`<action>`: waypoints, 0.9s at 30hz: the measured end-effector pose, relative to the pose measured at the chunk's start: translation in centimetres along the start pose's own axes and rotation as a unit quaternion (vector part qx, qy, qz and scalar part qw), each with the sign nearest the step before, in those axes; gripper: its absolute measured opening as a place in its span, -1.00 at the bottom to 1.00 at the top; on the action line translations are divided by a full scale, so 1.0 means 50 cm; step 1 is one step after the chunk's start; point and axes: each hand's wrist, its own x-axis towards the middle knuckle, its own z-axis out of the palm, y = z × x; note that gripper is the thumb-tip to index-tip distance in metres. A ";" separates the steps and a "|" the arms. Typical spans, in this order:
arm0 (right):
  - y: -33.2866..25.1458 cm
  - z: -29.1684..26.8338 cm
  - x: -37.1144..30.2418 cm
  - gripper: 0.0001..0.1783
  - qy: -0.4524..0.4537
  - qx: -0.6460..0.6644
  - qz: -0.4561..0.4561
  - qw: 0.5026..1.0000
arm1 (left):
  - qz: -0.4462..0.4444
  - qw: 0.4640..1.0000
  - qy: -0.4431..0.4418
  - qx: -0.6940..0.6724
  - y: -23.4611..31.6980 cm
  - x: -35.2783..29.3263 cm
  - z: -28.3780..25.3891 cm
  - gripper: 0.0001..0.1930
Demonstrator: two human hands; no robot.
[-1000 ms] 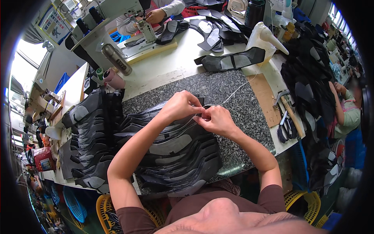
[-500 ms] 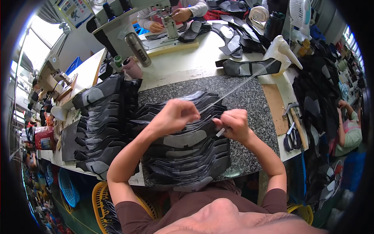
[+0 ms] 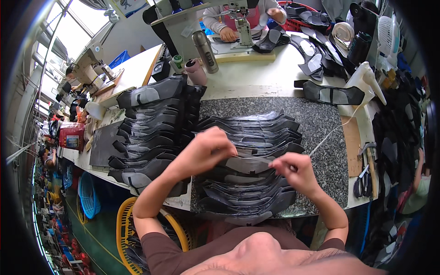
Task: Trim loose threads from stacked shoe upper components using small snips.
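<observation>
My left hand (image 3: 213, 150) is closed, fingertips pinched together over the middle of a stack of overlapping dark shoe-upper pieces (image 3: 247, 201) with grey patches. A faint pale line shows by its fingertips; what they hold is too small to make out. Just to the right, my right hand (image 3: 295, 172) is closed on a thin white strip (image 3: 326, 137). From that hand the strip runs up and right to a white plastic container (image 3: 364, 82). Both hands hover above the stack, apart from each other.
A second stack of dark pieces (image 3: 146, 140) stands on the left. One piece (image 3: 332, 94) lies at the right, near scissors (image 3: 363, 183). A steel flask (image 3: 205, 51) and pink cup (image 3: 195, 72) stand behind. Across the table, a co-worker's hands (image 3: 228, 34) are at a sewing machine (image 3: 244, 30).
My view has swung left, shifting the scene rightward. The strip, taut before, now sags in a curve near the container. My right hand has come lower, over the stack's right side.
</observation>
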 end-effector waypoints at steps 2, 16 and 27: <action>0.018 0.006 0.037 -0.86 0.082 -0.039 -0.035 0.995 | -0.120 0.990 0.026 -0.066 -0.025 0.020 -0.010 -0.95; 0.056 0.003 0.115 -0.75 0.120 -0.237 0.004 0.964 | -0.293 0.948 -0.105 0.060 -0.137 0.068 -0.011 -0.70; 0.071 0.001 0.143 -0.64 0.100 -0.289 0.063 0.950 | -0.045 0.967 0.034 0.246 -0.078 0.101 0.072 -0.79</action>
